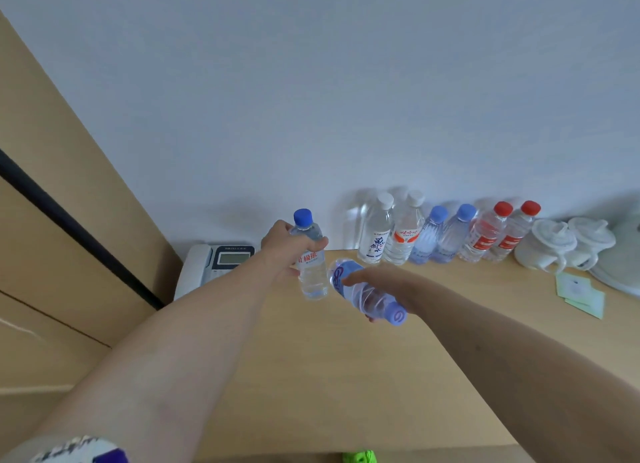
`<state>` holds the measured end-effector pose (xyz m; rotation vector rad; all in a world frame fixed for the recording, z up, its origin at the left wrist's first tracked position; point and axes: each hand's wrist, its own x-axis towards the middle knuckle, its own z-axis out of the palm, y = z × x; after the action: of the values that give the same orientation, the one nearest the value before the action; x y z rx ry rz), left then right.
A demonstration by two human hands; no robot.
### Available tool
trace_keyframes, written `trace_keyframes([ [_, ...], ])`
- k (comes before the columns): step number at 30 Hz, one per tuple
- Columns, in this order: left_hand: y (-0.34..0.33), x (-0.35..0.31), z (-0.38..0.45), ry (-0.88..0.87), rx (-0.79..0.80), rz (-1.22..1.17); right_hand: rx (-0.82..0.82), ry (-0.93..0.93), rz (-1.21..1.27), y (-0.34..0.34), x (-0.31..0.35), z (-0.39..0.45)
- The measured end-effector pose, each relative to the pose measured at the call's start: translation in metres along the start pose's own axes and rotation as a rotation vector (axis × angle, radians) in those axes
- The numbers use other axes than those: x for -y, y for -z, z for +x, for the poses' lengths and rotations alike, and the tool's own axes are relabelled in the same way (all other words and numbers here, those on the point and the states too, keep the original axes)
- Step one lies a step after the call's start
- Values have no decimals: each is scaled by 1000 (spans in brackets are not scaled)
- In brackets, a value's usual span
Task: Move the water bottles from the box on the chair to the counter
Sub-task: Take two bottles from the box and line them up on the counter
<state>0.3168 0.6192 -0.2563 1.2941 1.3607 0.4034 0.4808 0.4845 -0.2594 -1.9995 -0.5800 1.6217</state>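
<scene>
My left hand [284,246] grips an upright blue-capped water bottle [311,272] with a red-lettered label, held over the wooden counter [346,376] near its back left. My right hand [388,289] holds a second bottle [363,294] tilted almost flat, its purple-blue cap pointing toward me. The two held bottles nearly touch. Against the wall stands a row of several bottles [443,235] with white, blue and red caps. The box and chair are out of view.
A white desk phone [214,261] sits at the counter's back left beside a wooden cabinet [52,220]. White lidded cups [561,244] and a kettle base stand at the back right, with green paper packets [581,292] in front. Something bright green [360,457] shows at the bottom edge.
</scene>
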Motion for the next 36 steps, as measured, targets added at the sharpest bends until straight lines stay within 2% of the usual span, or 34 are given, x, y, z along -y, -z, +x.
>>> trace_keyframes([
  [4,-20,-14,15,2,-48,51,86,-67,-89,18,8,15],
  [6,-29,-20,21,-2,-72,56,70,-85,-159,25,9,22],
  [10,-48,-29,33,-22,-46,49,-7,-14,-362,34,12,31],
  [21,-87,-36,48,-82,-76,165,-7,65,-519,38,15,45],
  [25,-84,-31,50,-93,-58,116,-6,100,-594,32,21,46],
  [30,-70,-30,55,-27,34,-79,-11,133,-683,17,32,46],
  [36,-59,-42,53,-245,54,160,-58,154,-712,5,41,50],
])
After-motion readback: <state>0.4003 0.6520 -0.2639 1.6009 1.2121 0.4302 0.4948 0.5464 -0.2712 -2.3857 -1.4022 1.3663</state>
